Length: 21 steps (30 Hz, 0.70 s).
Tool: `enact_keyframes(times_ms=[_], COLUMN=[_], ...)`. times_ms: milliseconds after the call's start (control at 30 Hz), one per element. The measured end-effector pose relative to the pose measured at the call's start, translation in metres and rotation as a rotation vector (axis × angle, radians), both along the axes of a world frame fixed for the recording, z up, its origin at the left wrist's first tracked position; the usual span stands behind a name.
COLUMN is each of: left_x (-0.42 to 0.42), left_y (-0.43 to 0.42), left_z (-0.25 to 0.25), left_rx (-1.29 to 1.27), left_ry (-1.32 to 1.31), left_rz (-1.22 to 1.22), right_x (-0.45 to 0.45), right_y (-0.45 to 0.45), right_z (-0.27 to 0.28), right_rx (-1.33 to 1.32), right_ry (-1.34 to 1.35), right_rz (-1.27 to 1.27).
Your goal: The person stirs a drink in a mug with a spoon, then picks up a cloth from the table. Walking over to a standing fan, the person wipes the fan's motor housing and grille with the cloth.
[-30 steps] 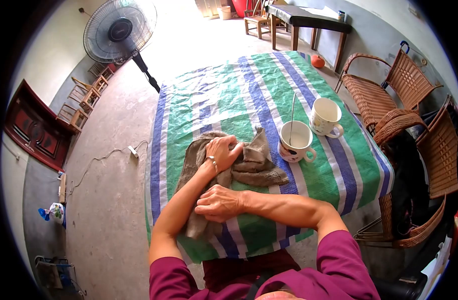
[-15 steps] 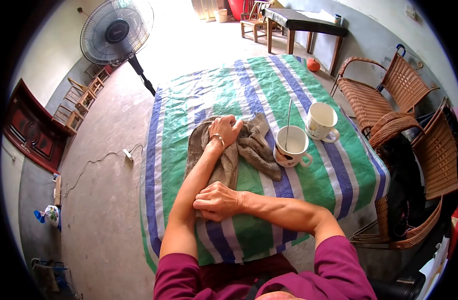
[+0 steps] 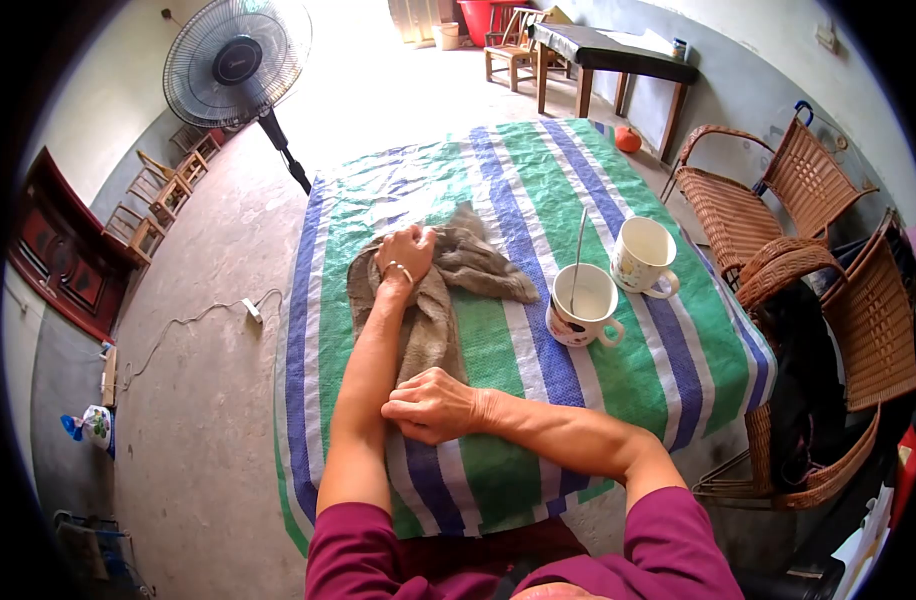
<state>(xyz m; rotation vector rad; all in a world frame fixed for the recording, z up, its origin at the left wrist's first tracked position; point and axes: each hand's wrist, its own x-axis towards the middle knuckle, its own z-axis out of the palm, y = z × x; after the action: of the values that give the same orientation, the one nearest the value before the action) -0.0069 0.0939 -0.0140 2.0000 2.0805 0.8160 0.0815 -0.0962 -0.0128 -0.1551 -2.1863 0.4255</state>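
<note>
A grey-brown cloth (image 3: 433, 330) lies crumpled on the striped green, white and blue table cover (image 3: 498, 400). My left hand (image 3: 406, 252), with a bracelet at its wrist, presses on the far part of the cloth, its fingers curled into the fabric. Close to the table's near side, my right hand (image 3: 435, 405) is closed in a fist on the cloth's near end, beside my left forearm. Right of the cloth stands a white patterned mug (image 3: 581, 308) with a thin metal handle (image 3: 578, 250) sticking up from it. A second patterned mug (image 3: 642, 257) is just beyond it.
A standing fan (image 3: 238, 62) is beyond the table's left side. Wicker chairs (image 3: 728, 190) stand close on the right. A dark-topped table (image 3: 613, 48) is against the far right wall. On the floor at left lies a cable with a white socket block (image 3: 251, 310).
My left hand first moved away from me with the cloth, then to the left, dragging the cloth's far part along. My right hand stays closed near the table's near side.
</note>
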Motion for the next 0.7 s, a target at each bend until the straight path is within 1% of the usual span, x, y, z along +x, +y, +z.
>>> enact_keyframes(times_ms=[100,167,300,367,433,533,633,700], left_x=[-0.031,-0.054,-0.101,-0.116,-0.131,-0.141,-0.15,-0.157], left_y=[0.006,0.004,-0.001,-0.011,-0.013,-0.025,-0.036,-0.041], left_z=[0.001,0.001,-0.004,-0.001,-0.007,-0.009,-0.011,-0.014], left_rx=[0.011,0.116,0.111,0.129,0.127,0.13,0.143,0.148], left_ry=[0.023,0.022,-0.004,0.006,0.022,-0.025,-0.065,-0.047], left_rz=[0.116,0.181,0.213,0.277,0.291,0.293,0.267,0.26], right_x=[-0.001,0.0,-0.001,-0.002,-0.001,0.0,0.0,0.0], right_y=[0.0,0.0,-0.001,-0.001,0.0,-0.002,-0.002,-0.001], right_z=[-0.001,-0.001,-0.004,-0.005,-0.005,-0.001,-0.002,-0.003], right_rx=[-0.007,-0.009,-0.033,-0.034,-0.018,-0.031,-0.049,-0.043], right_ry=[-0.013,-0.021,-0.016,-0.028,-0.076,-0.102,-0.097,-0.107], right_rz=[0.003,-0.004,-0.008,-0.012,-0.028,-0.032,-0.028,-0.031])
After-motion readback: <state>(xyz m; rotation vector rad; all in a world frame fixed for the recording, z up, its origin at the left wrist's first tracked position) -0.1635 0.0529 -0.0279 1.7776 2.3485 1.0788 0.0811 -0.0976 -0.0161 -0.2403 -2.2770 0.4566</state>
